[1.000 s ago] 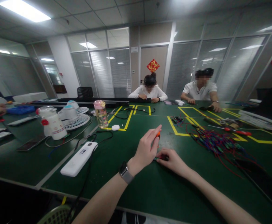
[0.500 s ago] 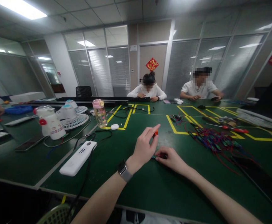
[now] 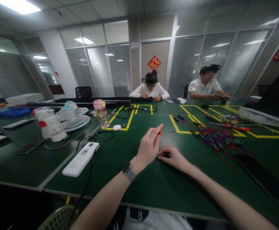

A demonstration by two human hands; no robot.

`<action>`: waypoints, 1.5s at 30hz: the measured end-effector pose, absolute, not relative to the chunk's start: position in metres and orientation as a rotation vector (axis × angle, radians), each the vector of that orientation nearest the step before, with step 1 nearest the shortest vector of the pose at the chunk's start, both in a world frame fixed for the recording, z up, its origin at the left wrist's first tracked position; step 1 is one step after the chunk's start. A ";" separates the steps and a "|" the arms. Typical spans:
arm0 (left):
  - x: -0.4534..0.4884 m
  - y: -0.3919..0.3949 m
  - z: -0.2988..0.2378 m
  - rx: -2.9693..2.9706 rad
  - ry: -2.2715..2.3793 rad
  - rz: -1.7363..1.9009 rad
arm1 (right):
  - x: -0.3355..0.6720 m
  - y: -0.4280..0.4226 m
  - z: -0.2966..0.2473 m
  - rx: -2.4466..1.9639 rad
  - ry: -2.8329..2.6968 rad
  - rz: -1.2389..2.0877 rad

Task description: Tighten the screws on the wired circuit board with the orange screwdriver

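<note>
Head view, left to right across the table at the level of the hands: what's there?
white jug → pink-lidded bottle → left hand gripping an orange-handled tool → right hand pinching a small part → tangle of red and blue wires

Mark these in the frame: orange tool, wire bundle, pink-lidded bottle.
orange tool (image 3: 160, 132): head view, on the orange bit showing past the left hand's (image 3: 148, 148) fingers.
wire bundle (image 3: 216, 140): head view, middle of the red and blue tangle.
pink-lidded bottle (image 3: 102, 117): head view, on its clear body.
</note>
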State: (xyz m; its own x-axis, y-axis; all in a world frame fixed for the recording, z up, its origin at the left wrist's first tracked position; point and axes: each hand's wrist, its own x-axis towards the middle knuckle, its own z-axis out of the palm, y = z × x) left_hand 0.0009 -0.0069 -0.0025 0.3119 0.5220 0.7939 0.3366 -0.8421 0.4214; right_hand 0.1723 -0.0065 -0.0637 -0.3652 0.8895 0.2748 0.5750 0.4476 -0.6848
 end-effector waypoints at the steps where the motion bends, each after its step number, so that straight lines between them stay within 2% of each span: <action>1: 0.001 -0.006 -0.003 2.394 0.802 1.564 | 0.172 -0.006 -0.064 -1.219 -2.074 0.651; 25: 0.004 -0.004 -0.006 2.367 0.787 1.661 | 0.168 -0.006 -0.063 -1.222 -2.058 0.646; 31: 0.000 -0.003 -0.003 2.278 0.905 1.777 | 0.168 -0.006 -0.065 -1.247 -2.042 0.619; 38: 0.000 0.000 0.002 2.265 0.717 1.596 | 0.169 -0.004 -0.063 -1.234 -2.054 0.654; 45: -0.005 0.002 0.003 2.268 0.892 1.691 | 0.171 -0.002 -0.070 -1.229 -2.036 0.664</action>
State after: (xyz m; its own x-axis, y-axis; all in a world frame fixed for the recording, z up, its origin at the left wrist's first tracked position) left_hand -0.0053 0.0019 0.0028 0.1753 0.5556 0.8127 0.3573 -0.8051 0.4734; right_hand 0.1714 -0.0023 -0.0695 -0.3406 0.8990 0.2753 0.5638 0.4296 -0.7054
